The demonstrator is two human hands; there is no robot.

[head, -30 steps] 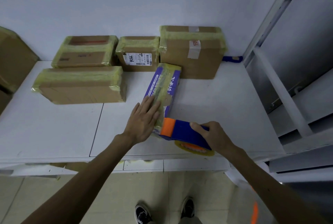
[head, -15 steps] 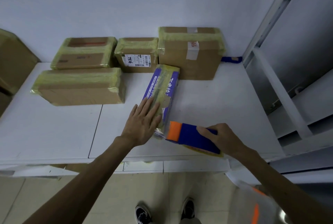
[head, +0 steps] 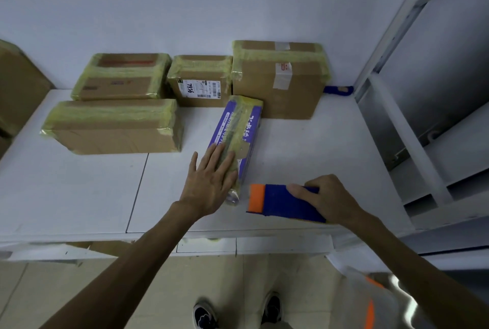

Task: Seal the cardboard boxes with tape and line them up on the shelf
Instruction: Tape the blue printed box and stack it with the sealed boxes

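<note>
The left hand (head: 209, 185) lies flat, fingers (head: 220, 159) straight, pinning the slim purple tape-wrapped cardboard box (head: 244, 127) to the white shelf (head: 79, 196), likely to smooth the strip; the right hand (head: 330, 196) curls its fingers round the blue-and-orange plastic tape dispenser (head: 275, 201), just off the box's near end

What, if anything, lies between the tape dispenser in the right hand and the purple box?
Nothing visible: only bare shelf separates the tape dispenser, held by the right hand, from the purple box under the left hand.
</note>
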